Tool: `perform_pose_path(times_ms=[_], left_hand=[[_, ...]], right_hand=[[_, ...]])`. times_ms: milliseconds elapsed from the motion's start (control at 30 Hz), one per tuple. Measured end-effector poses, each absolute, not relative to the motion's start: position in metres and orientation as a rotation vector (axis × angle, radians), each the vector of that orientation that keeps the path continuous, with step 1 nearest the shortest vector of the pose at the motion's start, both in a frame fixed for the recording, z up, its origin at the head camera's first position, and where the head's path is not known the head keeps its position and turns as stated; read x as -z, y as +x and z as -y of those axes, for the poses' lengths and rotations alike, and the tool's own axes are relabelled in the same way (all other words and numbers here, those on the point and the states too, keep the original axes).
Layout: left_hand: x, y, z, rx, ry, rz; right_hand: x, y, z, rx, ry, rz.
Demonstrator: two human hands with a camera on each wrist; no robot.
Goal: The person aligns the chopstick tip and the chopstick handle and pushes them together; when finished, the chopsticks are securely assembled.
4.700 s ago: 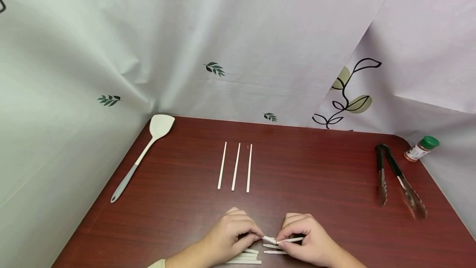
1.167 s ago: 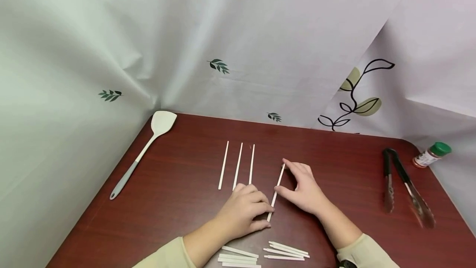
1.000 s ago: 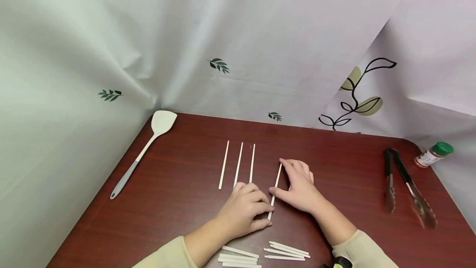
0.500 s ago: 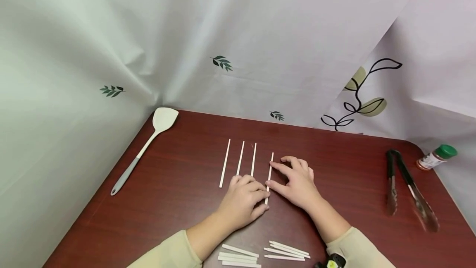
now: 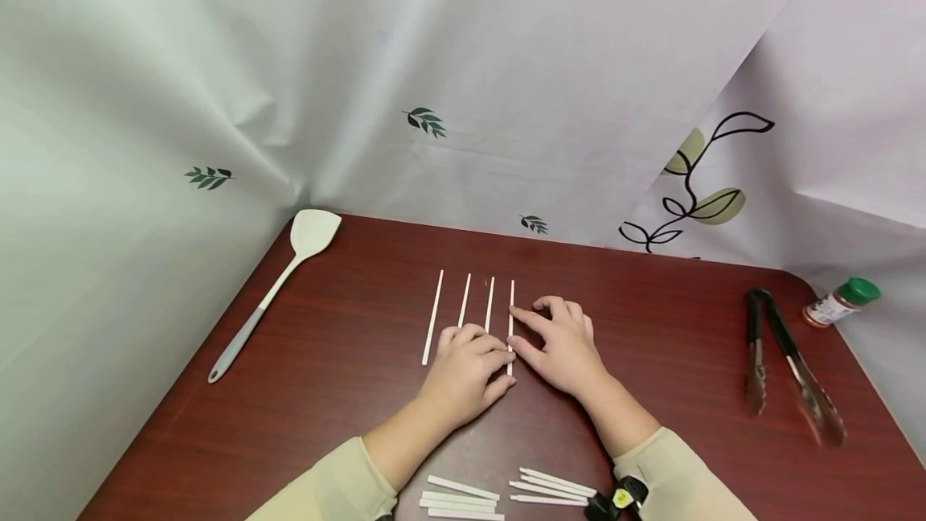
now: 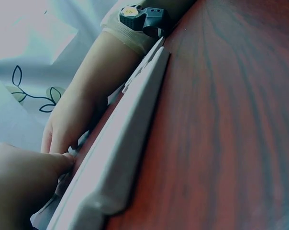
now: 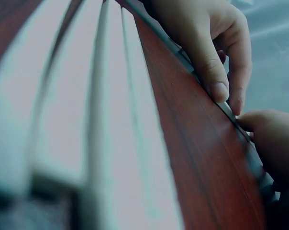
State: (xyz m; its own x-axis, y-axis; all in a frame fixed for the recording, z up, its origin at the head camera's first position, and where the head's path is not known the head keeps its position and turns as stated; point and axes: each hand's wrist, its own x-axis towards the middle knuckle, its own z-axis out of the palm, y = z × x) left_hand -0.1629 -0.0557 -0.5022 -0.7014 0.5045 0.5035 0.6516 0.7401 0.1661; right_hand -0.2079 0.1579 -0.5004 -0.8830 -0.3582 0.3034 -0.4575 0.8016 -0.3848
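In the head view a thin white stick lies to the right of three similar white sticks. My left hand holds its near end between thumb and index finger. That hand's other fingers partly cover the lower parts of two neighbouring sticks. Farther up, my right hand touches the same stick from the right with index fingertip and thumb, fingers spread. The right wrist view shows the left thumb and fingertip close against the stick. Short white sticks fill the foreground of the left wrist view.
Near the front edge are two groups of short white sticks, a left one and a right one with narrowed ends. A spatula lies far left. Tongs and a green-capped jar are at right. A patterned curtain surrounds the table.
Earlier both hands worked on short pieces near the front edge. A fourth long stick then appeared between them. Both hands have shifted it left and straightened it beside the three sticks.
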Motion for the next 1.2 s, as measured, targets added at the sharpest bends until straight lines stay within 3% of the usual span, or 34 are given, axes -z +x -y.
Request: perform_pose_path(times_ms=[767,1200], left_hand=[[0.5030,-0.1617,0.0570,0.503,-0.883,2.524],[0.5073,-0.1620,0.0568,0.666,-0.953,2.348]], right_hand=[[0.4998,-0.2066,-0.1622,-0.682,0.636,2.813],[0.5008,-0.2075,-0.1654,-0.950,0.581,2.687]])
